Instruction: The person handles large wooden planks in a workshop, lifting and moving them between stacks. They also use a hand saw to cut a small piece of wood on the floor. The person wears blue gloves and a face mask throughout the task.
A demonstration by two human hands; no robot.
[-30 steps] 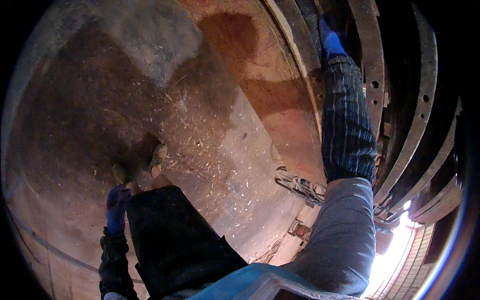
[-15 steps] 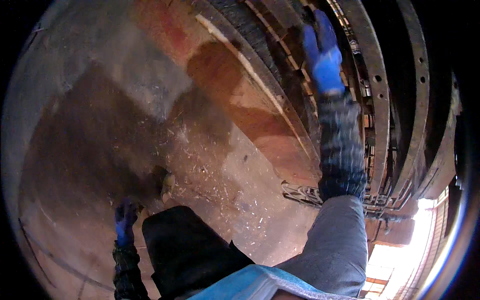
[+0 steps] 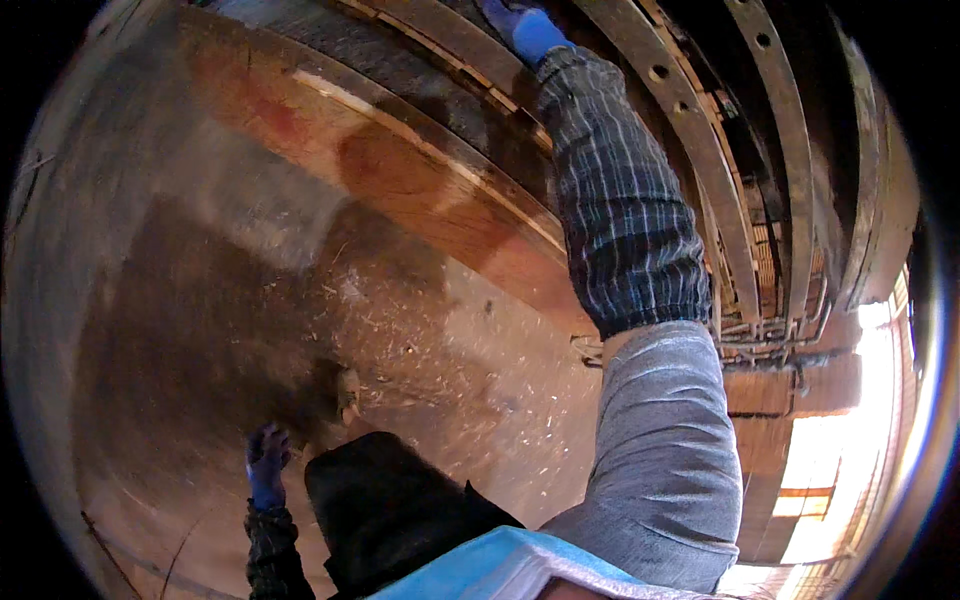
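My right hand point(image 3: 528, 30), in a blue glove below a dark striped sleeve, reaches far forward among long metal beams point(image 3: 685, 120). It is at the picture's top edge, beside a beam with a pale strip point(image 3: 470, 70). Its visible fingers look stretched out; their tips are cut off or in shadow, so any contact is unclear. My left hand point(image 3: 267, 470), also in a blue glove, hangs low at the left over the floor. Its fingers are loosely bent and apart, with nothing visible in them.
A long panel with a reddish-brown face point(image 3: 400, 190) runs diagonally ahead. Further holed metal beams point(image 3: 790, 110) stand at the right, with thin pipes point(image 3: 770, 350) at their near ends. Pale scraps litter the brown floor point(image 3: 470, 400). Bright light enters at the lower right.
My right hand has moved forward and left, up to the picture's top edge. The view has turned, and my left hand appears slightly further right and lower.
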